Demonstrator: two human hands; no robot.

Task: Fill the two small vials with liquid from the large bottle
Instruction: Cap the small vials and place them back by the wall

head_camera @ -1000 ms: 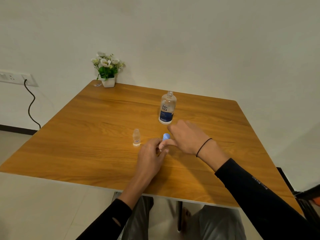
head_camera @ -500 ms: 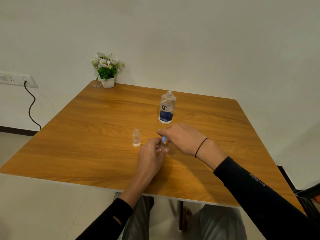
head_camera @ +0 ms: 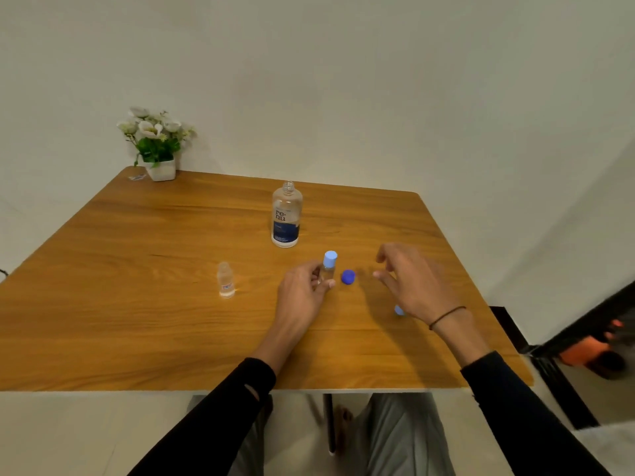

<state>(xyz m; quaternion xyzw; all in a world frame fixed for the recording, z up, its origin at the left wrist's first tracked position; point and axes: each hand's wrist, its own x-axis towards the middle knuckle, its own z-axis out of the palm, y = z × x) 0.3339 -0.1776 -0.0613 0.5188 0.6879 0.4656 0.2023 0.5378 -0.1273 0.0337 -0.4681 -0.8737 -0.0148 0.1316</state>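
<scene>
Steadying the small clear plastic vial with the pale blue cap upright on the wooden tabletop, I had my left hand pinched round its body, thumb and fingertips closed on it so it could not tip. My right hand hovered just to the right, fingers spread and curled, holding nothing. A dark blue round cap lay on the wood between the two hands, close beside the held vial; I judged it the large bottle's, set within easy reach. A pale blue object showed under my right palm, too hidden to identify. The second small clear vial stood uncapped and apart to the left, liquid level unclear. The large clear bottle with the dark blue label stood upright behind the vials, neck open, presumably left so for pouring. A white-flowered plant in a white pot sat at the far corner, clear of the work.
</scene>
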